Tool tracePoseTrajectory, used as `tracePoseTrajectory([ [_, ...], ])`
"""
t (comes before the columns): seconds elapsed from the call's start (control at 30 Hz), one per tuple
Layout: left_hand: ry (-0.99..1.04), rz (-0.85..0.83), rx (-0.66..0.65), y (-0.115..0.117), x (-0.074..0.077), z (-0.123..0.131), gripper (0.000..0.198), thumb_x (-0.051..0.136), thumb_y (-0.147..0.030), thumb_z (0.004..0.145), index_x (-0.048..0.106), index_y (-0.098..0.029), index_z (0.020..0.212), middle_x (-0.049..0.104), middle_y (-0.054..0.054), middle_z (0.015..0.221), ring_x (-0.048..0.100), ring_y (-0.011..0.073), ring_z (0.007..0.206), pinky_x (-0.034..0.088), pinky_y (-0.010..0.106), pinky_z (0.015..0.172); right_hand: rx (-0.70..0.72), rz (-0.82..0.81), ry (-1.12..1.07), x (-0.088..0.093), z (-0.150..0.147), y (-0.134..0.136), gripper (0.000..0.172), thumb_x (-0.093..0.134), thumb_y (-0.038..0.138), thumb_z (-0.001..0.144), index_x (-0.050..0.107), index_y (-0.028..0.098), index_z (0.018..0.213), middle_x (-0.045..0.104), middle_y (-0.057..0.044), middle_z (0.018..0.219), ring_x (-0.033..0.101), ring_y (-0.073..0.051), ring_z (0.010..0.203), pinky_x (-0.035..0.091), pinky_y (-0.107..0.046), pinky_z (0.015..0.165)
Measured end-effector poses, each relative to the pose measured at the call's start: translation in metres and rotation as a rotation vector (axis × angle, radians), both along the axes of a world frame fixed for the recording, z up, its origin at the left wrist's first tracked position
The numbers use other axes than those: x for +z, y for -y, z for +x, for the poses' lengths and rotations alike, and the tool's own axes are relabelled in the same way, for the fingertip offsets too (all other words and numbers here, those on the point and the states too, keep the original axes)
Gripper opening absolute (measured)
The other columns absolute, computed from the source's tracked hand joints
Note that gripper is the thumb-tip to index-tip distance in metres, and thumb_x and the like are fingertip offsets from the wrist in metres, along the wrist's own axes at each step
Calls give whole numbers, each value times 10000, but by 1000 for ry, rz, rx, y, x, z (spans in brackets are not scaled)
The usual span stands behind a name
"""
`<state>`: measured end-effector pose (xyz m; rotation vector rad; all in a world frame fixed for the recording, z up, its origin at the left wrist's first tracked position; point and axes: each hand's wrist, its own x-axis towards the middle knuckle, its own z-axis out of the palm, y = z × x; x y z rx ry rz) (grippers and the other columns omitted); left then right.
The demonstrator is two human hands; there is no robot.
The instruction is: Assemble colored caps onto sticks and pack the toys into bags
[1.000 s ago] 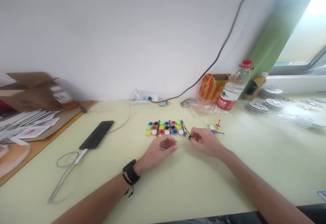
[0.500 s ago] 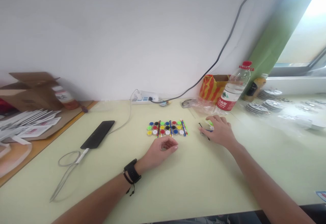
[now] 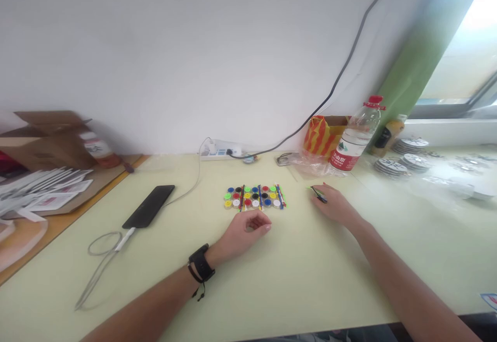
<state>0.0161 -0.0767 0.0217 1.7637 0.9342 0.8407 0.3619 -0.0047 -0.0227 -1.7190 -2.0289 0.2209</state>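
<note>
A grid of small coloured round caps (image 3: pixel 254 197) lies in the middle of the pale table, with thin coloured sticks laid across it. My left hand (image 3: pixel 246 229) rests just in front of the grid, its fingers loosely curled with nothing visible in them. My right hand (image 3: pixel 334 206) lies to the right of the grid, fingers pinched on thin sticks (image 3: pixel 318 193), green and black, whose tips poke out past the fingers. The rest of the loose coloured pieces there are hidden under this hand.
A black phone (image 3: pixel 149 205) on a white cable lies to the left. At the back stand a power strip (image 3: pixel 219 151), a striped orange bag (image 3: pixel 324 136) and a water bottle (image 3: pixel 356 137). Cardboard and papers (image 3: pixel 42 186) crowd the far left; round discs (image 3: pixel 404 158) sit right.
My right hand left the right edge of the grid, moved right onto the loose coloured pieces and closed on thin sticks. My left hand stayed put.
</note>
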Motion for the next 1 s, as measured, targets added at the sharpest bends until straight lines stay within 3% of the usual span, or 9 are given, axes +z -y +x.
tracePoseTrajectory([
  [0.13, -4, 2, 1, 0, 0, 0, 224, 709, -408, 910, 740, -186, 908, 734, 64, 925, 662, 196, 850, 545, 328, 808, 44, 12, -6, 1, 4, -1, 322, 573, 316, 892, 678, 214, 1180, 663, -146, 1302, 638, -312, 1188, 503, -427, 1028],
  [0.33, -26, -7, 2, 1, 2, 0, 203, 702, -382, 917, 728, -181, 900, 728, 62, 924, 656, 196, 854, 540, 332, 815, 4, 0, 31, 3, 4, 3, 449, 613, 351, 866, 639, 222, 1295, 379, -165, 1586, 613, -309, 1251, 495, -429, 1052],
  [0.5, -36, 0, -4, 1, 2, 0, 193, 690, -371, 926, 723, -181, 913, 726, 60, 931, 649, 190, 856, 536, 328, 813, 23, -45, 100, 6, 2, 9, 550, 566, 459, 928, 550, 241, 1433, 435, -153, 1578, 495, -344, 1406, 462, -452, 1105],
  [0.67, -65, 16, -19, 0, -1, -1, 189, 682, -367, 936, 720, -182, 930, 729, 57, 944, 649, 185, 860, 537, 317, 812, 15, -94, 200, 9, -8, 21, 605, 385, 557, 1026, 362, 357, 1596, 276, -94, 1698, 315, -390, 1522, 375, -586, 1158],
  [0.77, -104, 41, -29, 2, -1, -1, 176, 665, -353, 950, 719, -186, 941, 731, 50, 948, 648, 178, 859, 536, 305, 805, -20, -92, 248, 11, -14, 26, 618, 299, 610, 1038, 298, 405, 1621, 213, -64, 1722, 304, -398, 1526, 362, -616, 1158],
  [1.0, -213, 183, -108, 11, 3, 1, 98, 629, -237, 952, 721, -202, 953, 718, 39, 985, 661, 174, 924, 534, 287, 852, -75, 26, 322, 11, -16, 23, 614, 291, 620, 1033, 334, 407, 1607, 201, -39, 1725, 283, -413, 1526, 318, -671, 1168],
])
